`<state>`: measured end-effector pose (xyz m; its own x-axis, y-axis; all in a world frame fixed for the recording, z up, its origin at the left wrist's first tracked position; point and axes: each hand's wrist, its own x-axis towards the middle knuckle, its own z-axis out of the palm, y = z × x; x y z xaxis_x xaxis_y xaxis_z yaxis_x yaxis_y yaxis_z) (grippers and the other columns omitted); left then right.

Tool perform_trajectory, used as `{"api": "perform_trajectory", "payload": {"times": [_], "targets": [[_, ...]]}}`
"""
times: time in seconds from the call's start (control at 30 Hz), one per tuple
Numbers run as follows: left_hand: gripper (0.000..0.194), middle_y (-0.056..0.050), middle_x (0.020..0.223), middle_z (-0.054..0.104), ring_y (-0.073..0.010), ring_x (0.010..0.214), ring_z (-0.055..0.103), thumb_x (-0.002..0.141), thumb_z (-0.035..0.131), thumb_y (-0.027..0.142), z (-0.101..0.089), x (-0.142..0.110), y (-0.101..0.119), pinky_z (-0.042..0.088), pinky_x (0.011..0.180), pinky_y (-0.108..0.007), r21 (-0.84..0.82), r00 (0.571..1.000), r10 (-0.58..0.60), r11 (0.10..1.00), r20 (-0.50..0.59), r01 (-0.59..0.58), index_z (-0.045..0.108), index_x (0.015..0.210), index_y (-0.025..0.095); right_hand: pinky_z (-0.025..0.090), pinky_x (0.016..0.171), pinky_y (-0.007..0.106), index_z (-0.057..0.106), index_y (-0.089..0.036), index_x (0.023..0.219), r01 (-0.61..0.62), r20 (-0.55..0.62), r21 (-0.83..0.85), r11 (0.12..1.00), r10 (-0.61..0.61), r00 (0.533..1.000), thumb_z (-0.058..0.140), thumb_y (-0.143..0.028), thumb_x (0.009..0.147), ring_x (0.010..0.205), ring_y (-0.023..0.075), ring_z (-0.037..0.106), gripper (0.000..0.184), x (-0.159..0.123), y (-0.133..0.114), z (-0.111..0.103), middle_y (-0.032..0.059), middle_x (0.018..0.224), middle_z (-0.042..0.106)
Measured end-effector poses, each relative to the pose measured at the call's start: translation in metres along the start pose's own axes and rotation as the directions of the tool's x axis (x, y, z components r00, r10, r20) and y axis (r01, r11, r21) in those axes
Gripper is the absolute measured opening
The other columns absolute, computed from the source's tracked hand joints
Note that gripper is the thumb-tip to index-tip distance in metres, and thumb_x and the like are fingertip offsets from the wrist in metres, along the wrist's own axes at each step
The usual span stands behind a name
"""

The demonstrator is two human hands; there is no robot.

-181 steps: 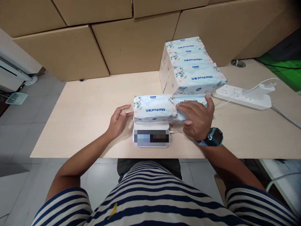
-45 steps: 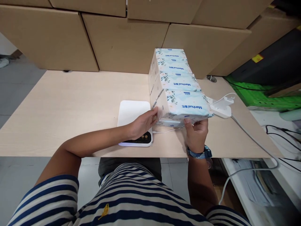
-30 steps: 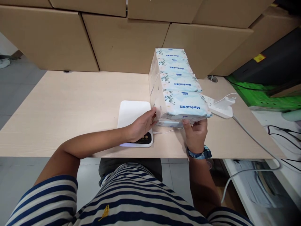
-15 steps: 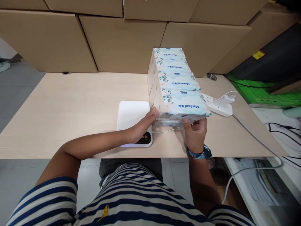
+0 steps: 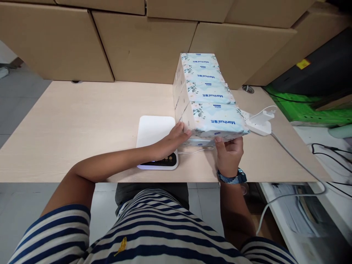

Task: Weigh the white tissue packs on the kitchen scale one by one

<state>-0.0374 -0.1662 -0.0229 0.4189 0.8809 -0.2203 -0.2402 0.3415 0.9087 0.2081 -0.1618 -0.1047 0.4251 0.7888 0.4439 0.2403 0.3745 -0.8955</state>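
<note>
Packs of tissues stand two high in a row on the table, running back to the cardboard boxes, white and pale blue with printed flowers. At the front, the upper tissue pack (image 5: 216, 117) sits slightly turned and tilted over a lower one (image 5: 196, 142). My left hand (image 5: 174, 139) holds its left side near the front corner, thumb at the front and fingers along the side. At the front right edge, my right hand (image 5: 229, 154) grips it, thumb on the front face, other fingers partly hidden beneath. Under my left wrist lies a white kitchen scale (image 5: 155, 128) with a black button panel.
A white power strip (image 5: 260, 126) with a plug lies right of the packs, its grey cable crossing the table's right side. Large cardboard boxes (image 5: 148, 47) wall off the back. A green crate (image 5: 305, 112) and black cables are at the right.
The front upper pack has shifted slightly right in view, its left side showing more. My left hand has moved a little further right around its corner; my right hand keeps its grip.
</note>
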Motion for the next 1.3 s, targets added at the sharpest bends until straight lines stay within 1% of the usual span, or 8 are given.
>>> {"api": "perform_trajectory", "payload": {"times": [0.1,0.3,0.53,0.63,0.73,0.87,1.13,1.3], "targets": [[0.089,0.003,0.192,0.007,-0.0267,0.181,-0.007,0.104,0.055,0.073,-0.002,-0.002,0.004,-0.006,0.146,-0.041,0.290,0.999,-0.019,0.957,0.033,0.009,0.031,0.178,0.029,0.047,0.128,0.057,0.072,-0.022,0.126,-0.011,0.002,-0.004,1.000,0.011,1.000,0.092,-0.061,0.078,0.120,0.0285,0.073,0.065,0.000,0.001,0.000,0.0117,0.126,0.077],[0.102,0.007,0.192,-0.005,-0.0287,0.181,-0.007,0.103,0.052,0.079,-0.002,-0.005,0.007,0.001,0.147,-0.048,0.281,0.987,0.118,0.949,0.107,-0.144,0.003,0.182,0.038,0.042,0.132,0.062,0.060,-0.027,0.151,0.111,0.005,0.004,0.994,-0.111,0.994,0.087,-0.067,0.081,0.147,0.0349,0.062,0.085,0.002,-0.001,-0.003,0.0158,0.152,0.065],[0.113,0.004,0.188,-0.022,-0.0287,0.177,-0.023,0.101,0.056,0.082,-0.010,-0.005,0.018,-0.005,0.147,-0.052,0.454,0.976,0.150,0.867,0.160,-0.208,-0.009,0.181,0.034,0.057,0.117,0.061,0.078,-0.019,0.118,0.146,0.010,-0.176,0.973,-0.146,0.989,0.073,-0.073,0.093,0.112,0.0324,0.076,0.059,0.006,-0.018,-0.007,0.0131,0.111,0.079],[0.117,0.006,0.188,-0.021,-0.0322,0.177,-0.020,0.098,0.063,0.081,-0.019,-0.006,0.021,-0.001,0.147,-0.055,0.484,0.930,0.145,0.821,0.339,-0.304,-0.009,0.181,0.038,0.064,0.105,0.059,0.080,-0.017,0.122,0.211,-0.020,-0.245,0.946,-0.222,0.975,0.069,-0.075,0.095,0.102,0.0323,0.079,0.065,-0.002,-0.029,-0.005,0.0137,0.104,0.081],[0.101,0.010,0.189,-0.016,-0.0319,0.178,-0.016,0.104,0.057,0.074,-0.034,-0.020,0.026,-0.002,0.148,-0.054,0.519,0.836,0.369,0.659,0.407,-0.544,0.001,0.181,0.041,0.068,0.101,0.054,0.075,-0.019,0.142,0.315,0.032,-0.207,0.926,-0.315,0.948,0.066,-0.069,0.101,0.112,0.0330,0.081,0.066,-0.019,-0.044,-0.001,0.0162,0.124,0.083],[0.084,0.009,0.192,0.008,-0.0370,0.180,0.003,0.106,0.058,0.070,-0.067,-0.059,0.025,0.007,0.149,-0.059,0.526,0.741,0.604,0.545,0.294,-0.653,0.024,0.179,0.044,0.071,0.101,0.048,0.060,-0.024,0.163,0.476,0.228,-0.086,0.875,-0.448,0.865,0.063,-0.057,0.107,0.128,0.0326,0.080,0.065,-0.043,-0.064,0.015,0.0161,0.148,0.077],[0.083,0.005,0.192,0.015,-0.0350,0.180,0.007,0.107,0.053,0.072,-0.110,-0.117,-0.037,0.006,0.149,-0.057,0.501,0.799,0.595,0.718,-0.083,-0.483,0.023,0.179,0.043,0.051,0.130,0.063,0.034,-0.019,0.175,0.846,0.551,-0.194,0.496,-0.659,0.512,0.062,-0.040,0.112,0.106,0.0250,0.086,0.073,-0.049,-0.070,0.078,0.0138,0.127,0.086],[0.083,0.004,0.193,0.009,-0.0393,0.180,0.007,0.108,0.054,0.068,-0.112,-0.109,-0.043,0.009,0.147,-0.066,0.478,0.864,0.501,0.771,-0.044,-0.422,0.016,0.179,0.047,0.050,0.130,0.059,0.038,-0.020,0.172,0.870,0.551,-0.313,0.381,-0.673,0.493,0.068,-0.033,0.108,0.099,0.0214,0.085,0.072,-0.043,-0.058,0.083,0.0097,0.119,0.088]]}}
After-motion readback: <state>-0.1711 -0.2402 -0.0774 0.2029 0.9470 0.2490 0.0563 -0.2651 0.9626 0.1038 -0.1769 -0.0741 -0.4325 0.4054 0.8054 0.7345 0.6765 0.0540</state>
